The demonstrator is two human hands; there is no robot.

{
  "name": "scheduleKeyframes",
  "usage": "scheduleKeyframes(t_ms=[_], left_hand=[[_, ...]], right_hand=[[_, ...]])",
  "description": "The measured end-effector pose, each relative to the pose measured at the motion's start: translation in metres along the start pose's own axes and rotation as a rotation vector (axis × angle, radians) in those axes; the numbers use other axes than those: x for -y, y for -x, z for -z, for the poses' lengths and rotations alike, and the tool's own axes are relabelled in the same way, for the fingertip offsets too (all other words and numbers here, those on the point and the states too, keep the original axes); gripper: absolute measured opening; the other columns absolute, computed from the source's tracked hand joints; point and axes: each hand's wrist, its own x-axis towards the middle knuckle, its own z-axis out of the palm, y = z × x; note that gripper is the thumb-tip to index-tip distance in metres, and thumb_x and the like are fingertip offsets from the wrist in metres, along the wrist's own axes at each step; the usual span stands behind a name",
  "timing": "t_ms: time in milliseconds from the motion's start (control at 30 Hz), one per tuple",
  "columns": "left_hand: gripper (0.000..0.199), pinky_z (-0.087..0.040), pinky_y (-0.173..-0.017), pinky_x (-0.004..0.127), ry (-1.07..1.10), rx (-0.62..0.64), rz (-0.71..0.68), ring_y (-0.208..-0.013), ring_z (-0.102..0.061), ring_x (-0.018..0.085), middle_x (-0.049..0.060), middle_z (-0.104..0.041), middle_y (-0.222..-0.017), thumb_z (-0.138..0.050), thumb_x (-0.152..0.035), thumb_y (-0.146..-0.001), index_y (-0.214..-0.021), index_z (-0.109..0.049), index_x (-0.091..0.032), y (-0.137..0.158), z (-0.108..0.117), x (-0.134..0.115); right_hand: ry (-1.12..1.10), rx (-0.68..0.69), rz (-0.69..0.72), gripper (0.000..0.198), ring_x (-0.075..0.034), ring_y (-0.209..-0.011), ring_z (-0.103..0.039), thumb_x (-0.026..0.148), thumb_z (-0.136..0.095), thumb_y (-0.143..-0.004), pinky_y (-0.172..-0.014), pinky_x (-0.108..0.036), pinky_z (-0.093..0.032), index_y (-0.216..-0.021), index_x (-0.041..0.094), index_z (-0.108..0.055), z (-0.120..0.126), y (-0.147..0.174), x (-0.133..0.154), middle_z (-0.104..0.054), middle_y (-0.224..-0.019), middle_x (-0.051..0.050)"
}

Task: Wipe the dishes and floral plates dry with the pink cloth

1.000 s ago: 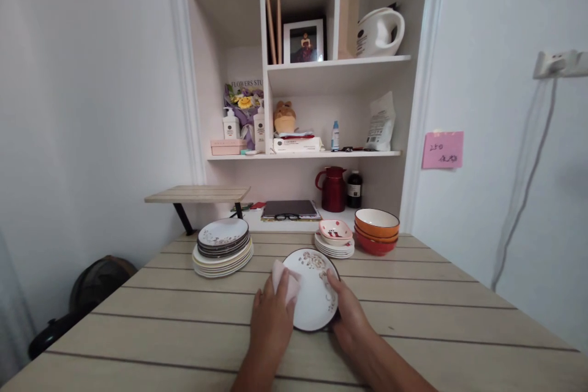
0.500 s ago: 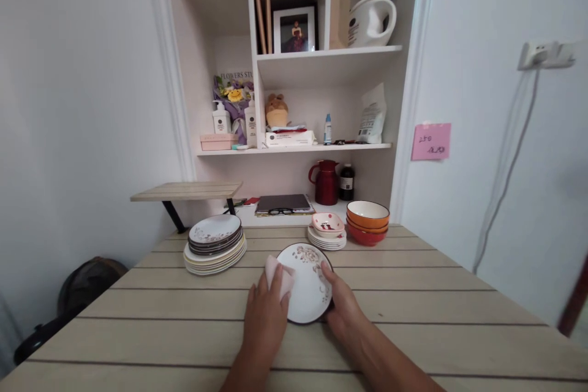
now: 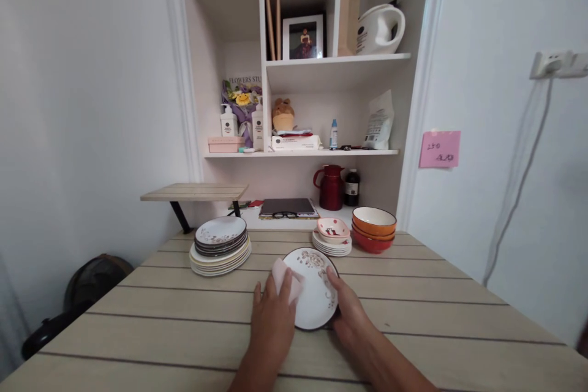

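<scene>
In front of me is a white plate [image 3: 312,300] with a dark rim and brown flowers, tilted a little towards me. My right hand [image 3: 348,306] grips its right edge, thumb on the face and the other fingers behind. A pale pink cloth [image 3: 294,285] lies against the plate's upper left part. My left hand [image 3: 274,315] holds this cloth under its fingers and presses it on the plate. To the left stands a stack of plates [image 3: 220,260], flowered dark-rimmed ones on top of pale ones. Beyond the held plate are small white dishes [image 3: 331,247] under a pink patterned bowl [image 3: 333,227].
Orange and red bowls [image 3: 374,233] are stacked at the back right of the slatted table [image 3: 184,331]. A raised wooden shelf [image 3: 195,192] stands at the back left. Behind are a red jug [image 3: 331,188], a dark bottle [image 3: 351,188] and eyeglasses [image 3: 285,215] by a dark folder [image 3: 288,206].
The view has shifted, so everything sits slightly further right and lower. Both hands keep their hold, and the cloth stays on the plate's left part with little visible movement.
</scene>
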Motion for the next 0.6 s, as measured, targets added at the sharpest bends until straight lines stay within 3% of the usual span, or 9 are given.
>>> scheduleKeyframes(t_ms=[200, 367, 467, 533, 600], left_hand=[[0.059, -0.027, -0.111, 0.056, 0.059, 0.078, 0.052, -0.138, -0.035, 0.029, 0.011, -0.039, -0.151, -0.049, -0.025, -0.09, -0.147, -0.034, -0.033, -0.001, 0.005, -0.002], [0.051, -0.013, -0.111, 0.065, 0.177, 0.124, -0.143, -0.146, -0.012, 0.033, -0.001, -0.014, -0.16, -0.054, -0.042, -0.09, -0.138, -0.04, -0.049, -0.002, 0.026, -0.004], [0.042, -0.01, -0.112, 0.065, 0.258, 0.112, -0.175, -0.146, -0.008, 0.034, -0.002, -0.007, -0.161, -0.048, -0.05, -0.092, -0.134, -0.048, -0.047, -0.003, 0.033, -0.003], [0.039, -0.012, -0.114, 0.062, 0.314, 0.136, -0.193, -0.146, -0.013, 0.032, -0.001, -0.01, -0.161, -0.045, -0.045, -0.094, -0.132, -0.051, -0.044, -0.005, 0.032, -0.001], [0.043, -0.016, -0.116, 0.057, 0.377, 0.191, -0.234, -0.144, -0.023, 0.026, 0.0, -0.023, -0.158, -0.045, -0.03, -0.095, -0.137, -0.047, -0.04, -0.007, 0.027, 0.002]], right_hand=[[0.008, 0.014, -0.092, 0.057, -0.029, -0.089, -0.072, 0.045, -0.064, -0.079, -0.084, -0.042, -0.054, -0.126, 0.012, -0.058, -0.001, 0.0, 0.003, -0.078, -0.091, -0.014], [-0.017, 0.069, -0.128, 0.052, -0.029, -0.09, -0.072, 0.044, -0.059, -0.083, -0.088, -0.044, -0.052, -0.123, 0.009, -0.059, 0.0, 0.0, 0.006, -0.077, -0.093, -0.015], [-0.035, 0.088, -0.135, 0.052, -0.029, -0.089, -0.072, 0.043, -0.058, -0.084, -0.089, -0.045, -0.051, -0.123, 0.008, -0.059, 0.001, -0.002, 0.006, -0.077, -0.094, -0.016], [-0.043, 0.093, -0.149, 0.053, -0.029, -0.088, -0.072, 0.043, -0.059, -0.083, -0.089, -0.044, -0.051, -0.122, 0.007, -0.06, 0.002, -0.004, 0.005, -0.077, -0.093, -0.017], [-0.064, 0.108, -0.152, 0.052, -0.028, -0.088, -0.072, 0.043, -0.059, -0.083, -0.089, -0.042, -0.051, -0.12, 0.007, -0.061, 0.003, -0.006, 0.005, -0.077, -0.094, -0.017]])
